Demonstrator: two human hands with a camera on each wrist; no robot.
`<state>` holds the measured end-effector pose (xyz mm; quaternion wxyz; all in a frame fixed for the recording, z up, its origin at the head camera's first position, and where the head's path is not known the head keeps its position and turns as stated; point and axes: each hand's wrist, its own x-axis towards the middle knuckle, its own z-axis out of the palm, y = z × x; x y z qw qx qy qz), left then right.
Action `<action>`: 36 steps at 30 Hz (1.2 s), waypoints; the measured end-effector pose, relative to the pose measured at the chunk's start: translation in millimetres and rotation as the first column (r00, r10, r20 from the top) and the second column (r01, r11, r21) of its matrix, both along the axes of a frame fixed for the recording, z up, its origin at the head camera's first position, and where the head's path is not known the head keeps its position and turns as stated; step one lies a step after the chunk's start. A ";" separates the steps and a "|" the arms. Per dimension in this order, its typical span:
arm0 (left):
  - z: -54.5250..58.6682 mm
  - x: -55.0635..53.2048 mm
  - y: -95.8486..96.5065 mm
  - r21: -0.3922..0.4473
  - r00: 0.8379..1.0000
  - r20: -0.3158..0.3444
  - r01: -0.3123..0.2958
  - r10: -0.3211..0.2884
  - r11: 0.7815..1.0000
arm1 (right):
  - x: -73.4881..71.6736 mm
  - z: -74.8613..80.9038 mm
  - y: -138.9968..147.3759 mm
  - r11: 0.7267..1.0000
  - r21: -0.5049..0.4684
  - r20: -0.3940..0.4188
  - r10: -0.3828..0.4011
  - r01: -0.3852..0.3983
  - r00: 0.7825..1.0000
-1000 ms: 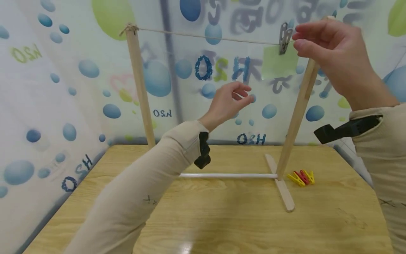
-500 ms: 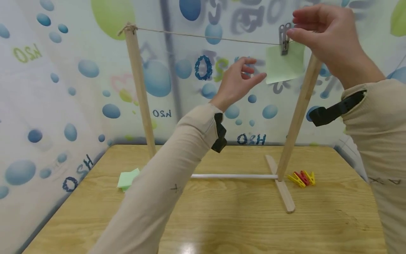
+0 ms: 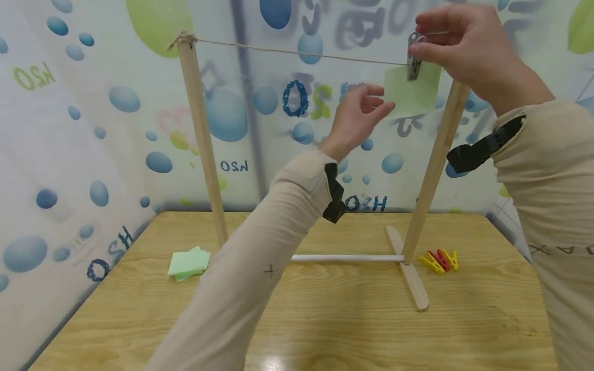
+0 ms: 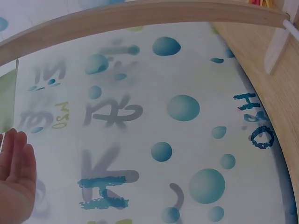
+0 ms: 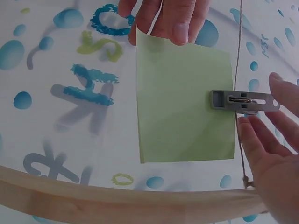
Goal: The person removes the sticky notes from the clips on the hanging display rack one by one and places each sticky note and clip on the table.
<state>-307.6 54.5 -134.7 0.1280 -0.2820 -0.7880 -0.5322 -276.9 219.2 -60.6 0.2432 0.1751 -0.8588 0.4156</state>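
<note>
A pale green paper square [image 3: 410,95] hangs from a string [image 3: 297,51], held at its top edge by a grey clothespin [image 5: 243,100]. My right hand [image 3: 473,54] is at the clothespin's handle end, thumb and fingers spread to either side of it in the right wrist view. My left hand [image 3: 357,116] is at the left edge of the paper with fingers loosely extended. Its thumb overlaps the paper in front, and the other fingertips sit by the edge. Only the left fingers [image 4: 18,158] and a strip of the paper show in the left wrist view.
Two wooden posts, left [image 3: 199,123] and right [image 3: 431,175], carry the string, with a white rod [image 3: 345,257] low between them. Several green paper squares [image 3: 187,263] lie at the table's left. Yellow and red clothespins [image 3: 438,260] lie right of the frame's foot [image 3: 415,286].
My left hand has risen and moved right to the paper's edge. My right hand has moved up and left to the clothespin. The stack of green squares has come into view behind the left sleeve.
</note>
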 end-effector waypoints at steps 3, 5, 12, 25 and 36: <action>-3.1 -1.7 2.1 0.043 1.000 -0.024 0.011 -0.010 0.999 | -0.2 -0.5 0.1 1.000 -0.006 0.016 0.000 0.000 1.000; -4.6 -2.4 3.2 0.075 0.999 -0.036 0.015 -0.013 0.997 | -0.2 -0.6 0.0 1.000 -0.009 0.022 -0.004 0.005 1.000; -8.3 -6.0 8.3 0.168 0.998 -0.022 0.061 -0.058 0.984 | -1.9 0.7 2.3 0.999 0.031 0.033 -0.045 0.044 0.998; -9.1 -1.4 5.9 0.185 0.996 -0.085 -0.015 0.031 0.983 | -1.9 1.8 4.0 1.000 0.020 0.024 -0.015 0.015 1.000; -11.2 -4.5 3.4 0.206 0.996 -0.077 -0.028 0.044 0.978 | -1.4 0.0 3.8 1.000 0.021 0.017 0.006 -0.007 1.000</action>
